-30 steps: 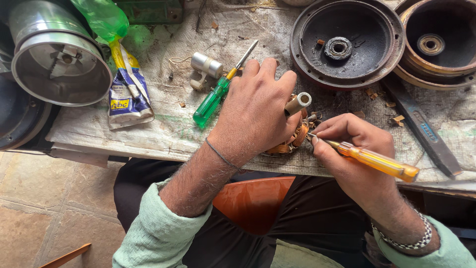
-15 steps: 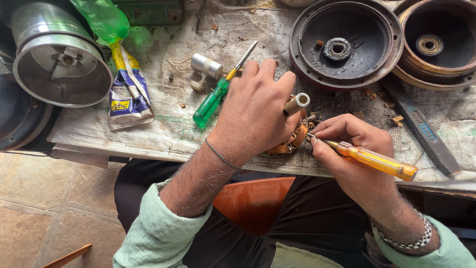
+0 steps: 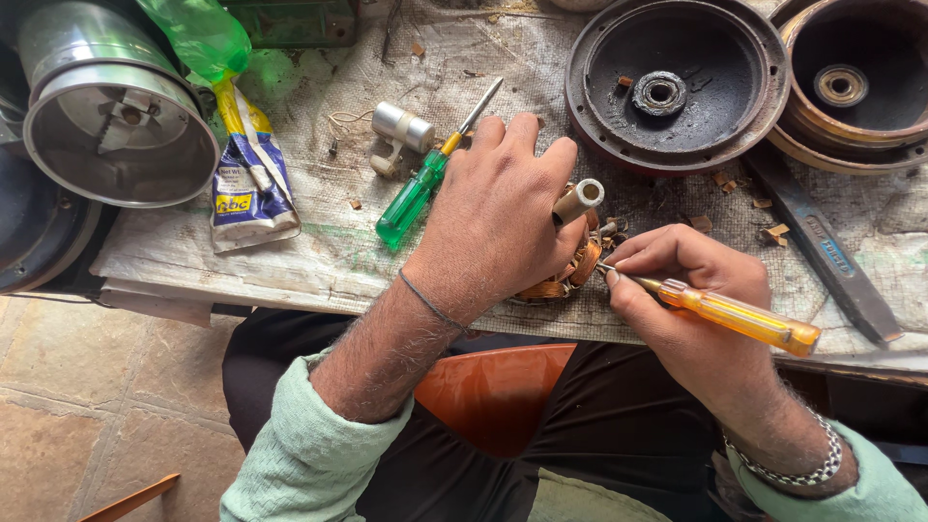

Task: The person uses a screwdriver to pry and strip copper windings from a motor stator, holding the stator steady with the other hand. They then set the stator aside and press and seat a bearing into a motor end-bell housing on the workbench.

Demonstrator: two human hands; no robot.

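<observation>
- Right now the left hand point(image 3: 498, 217) is clamped down over a copper-wound coil point(image 3: 561, 275), fingers curled around it, a pale shaft end point(image 3: 578, 201) sticking out at the hand's 2 o'clock.
- Fingers of the right hand point(image 3: 681, 290) pinch an orange-handled screwdriver point(image 3: 739, 317), whose tip meets the coil at the hand's 9 o'clock.
- A green-handled screwdriver point(image 3: 416, 188) lies just beside the left hand at 10 o'clock, with a small metal cylinder point(image 3: 401, 128) above it.
- A dark round motor housing point(image 3: 677, 82) sits at 1 o'clock, and a second one point(image 3: 851, 77) lies to its right.
- A flat dark chisel point(image 3: 822, 246) lies at 3 o'clock.
- At 9 o'clock, well apart, lie a glue tube point(image 3: 246, 184) and a steel drum point(image 3: 111, 106).
- All of it rests on the cloth-covered bench point(image 3: 319, 242).
</observation>
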